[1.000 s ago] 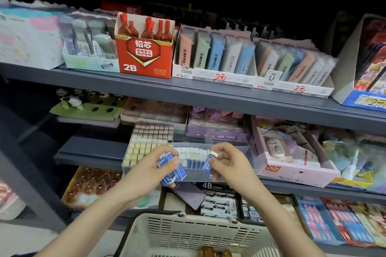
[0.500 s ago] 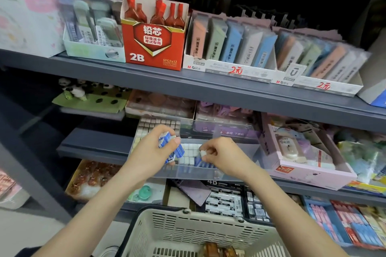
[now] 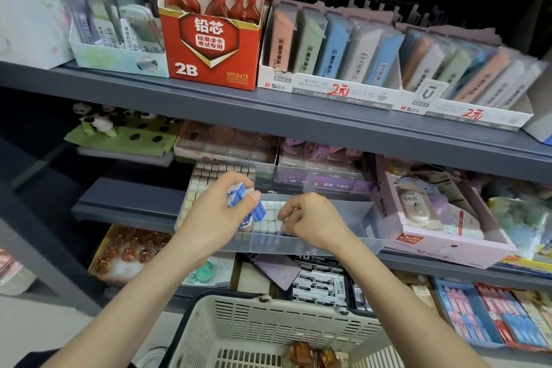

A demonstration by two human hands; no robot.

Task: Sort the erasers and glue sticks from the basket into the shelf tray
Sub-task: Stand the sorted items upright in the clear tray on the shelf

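**Hands.** The left hand (image 3: 218,215) grips a small stack of blue-and-white erasers (image 3: 243,205), with the thumb clamped across the front. It holds them above the left part of the clear shelf tray (image 3: 343,245). The right hand (image 3: 316,218) curls downward inside the tray, its fingertips at the standing row of erasers (image 3: 267,219). The fingers hide whether it pinches one, so I cannot tell.

**Supply.** The basket (image 3: 268,326) sits below the tray, close to the person. A few amber-wrapped items (image 3: 310,351) lie at its bottom, and no glue stick can be made out among them.

**Assessed step.** An eraser is being seated at the end of the row.

**Risks.**
- The left-hand stack is loose and held by thumb pressure alone, so a shifted grip would drop pieces onto the lower shelf goods or the floor.
- The right fingertips work tight against the packed row, and a sideways nudge could topple neighbouring erasers.
- The tray's front appears to project past the shelf edge, so heavy downward pressure there might tip it.
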